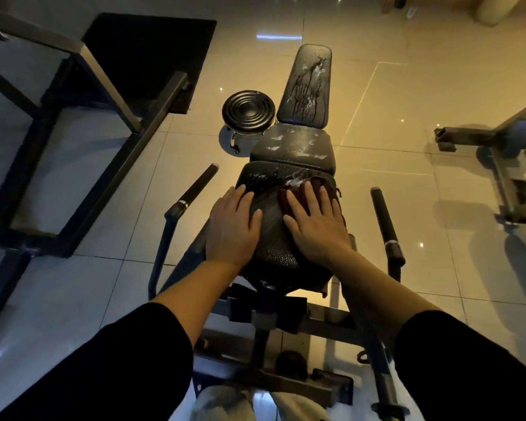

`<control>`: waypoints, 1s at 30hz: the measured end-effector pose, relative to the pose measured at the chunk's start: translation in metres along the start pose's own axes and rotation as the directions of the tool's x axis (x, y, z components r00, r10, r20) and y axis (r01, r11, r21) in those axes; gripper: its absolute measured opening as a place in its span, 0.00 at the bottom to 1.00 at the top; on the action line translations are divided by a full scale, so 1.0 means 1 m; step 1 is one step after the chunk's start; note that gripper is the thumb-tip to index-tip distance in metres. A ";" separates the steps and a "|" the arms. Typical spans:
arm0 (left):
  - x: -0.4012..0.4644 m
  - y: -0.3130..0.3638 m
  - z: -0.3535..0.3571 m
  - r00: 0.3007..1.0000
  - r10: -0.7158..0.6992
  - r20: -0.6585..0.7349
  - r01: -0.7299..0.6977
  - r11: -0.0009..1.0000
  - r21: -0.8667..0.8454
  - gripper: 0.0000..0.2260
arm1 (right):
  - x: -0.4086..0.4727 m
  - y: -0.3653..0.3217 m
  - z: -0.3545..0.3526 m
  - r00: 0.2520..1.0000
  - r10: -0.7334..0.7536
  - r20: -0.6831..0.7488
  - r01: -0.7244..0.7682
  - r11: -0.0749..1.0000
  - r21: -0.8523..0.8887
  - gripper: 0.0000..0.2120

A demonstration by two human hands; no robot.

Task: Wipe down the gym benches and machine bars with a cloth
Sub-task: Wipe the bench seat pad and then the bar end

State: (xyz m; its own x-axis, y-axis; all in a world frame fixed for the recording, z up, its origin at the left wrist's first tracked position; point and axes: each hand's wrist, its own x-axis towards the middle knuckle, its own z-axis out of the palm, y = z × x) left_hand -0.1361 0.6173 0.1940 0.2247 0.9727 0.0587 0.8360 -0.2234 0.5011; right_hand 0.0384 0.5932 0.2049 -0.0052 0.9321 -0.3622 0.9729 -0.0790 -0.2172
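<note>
On the nearest bench pad (274, 238), the right hand (316, 226) presses a soft, limp dark-red cloth (289, 192) with flat, spread fingers, the left hand (233, 229) resting flat beside it, holding nothing; the cloth likely bunches unless palm-pressed.

Both arms reach straight out ahead, black sleeves pushed up so the forearms are bare. Left hand (233, 226) lies flat, palm down, fingers straight and a bit spread, pointing away from the body. Right hand (315, 221) is the same deal, flat with fingers fanned out and thumb angled inward. The hands sit side by side, close but not touching.
</note>
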 end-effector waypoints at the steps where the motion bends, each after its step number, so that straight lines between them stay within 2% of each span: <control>1: 0.001 -0.001 0.002 1.000 -0.020 -0.009 0.020 1.000 -0.001 0.20 | -0.008 0.002 0.003 0.999 -0.035 -0.013 0.035 0.999 0.008 0.27; 5: 0.001 -0.001 0.005 0.999 -0.035 0.029 0.035 0.999 0.013 0.26 | -0.005 0.013 0.003 0.998 -0.062 -0.014 0.062 0.998 0.008 0.26; 9: 0.003 -0.001 0.006 0.998 -0.053 0.045 0.052 0.999 0.017 0.25 | 0.038 0.019 -0.004 0.999 -0.036 -0.034 0.035 0.999 -0.016 0.26; 12: 0.002 -0.002 0.007 0.997 -0.050 0.057 0.049 0.999 0.023 0.26 | 0.062 0.022 -0.012 1.000 -0.007 0.008 0.007 1.000 -0.022 0.26; 17: 0.001 -0.003 0.004 0.997 -0.052 0.064 0.050 0.998 0.026 0.31 | 0.041 0.020 -0.009 0.998 -0.070 0.003 0.070 0.997 0.010 0.28; 21: 0.002 -0.002 0.005 0.997 -0.054 0.057 0.053 0.998 0.021 0.30 | 0.021 0.022 -0.007 0.992 -0.128 0.005 0.128 0.992 -0.005 0.27; 30: 0.004 0.000 0.005 0.997 -0.072 0.043 0.070 0.997 0.033 0.29 | 0.094 0.009 -0.015 0.990 -0.136 0.046 0.140 0.987 -0.081 0.28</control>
State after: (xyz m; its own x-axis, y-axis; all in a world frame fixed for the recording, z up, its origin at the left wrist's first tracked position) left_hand -0.1327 0.6205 0.1903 0.1852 0.9826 -0.0143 0.8660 -0.1563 0.4750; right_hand 0.0503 0.6858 0.1828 -0.1483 0.9169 -0.3705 0.9781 0.0807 -0.1918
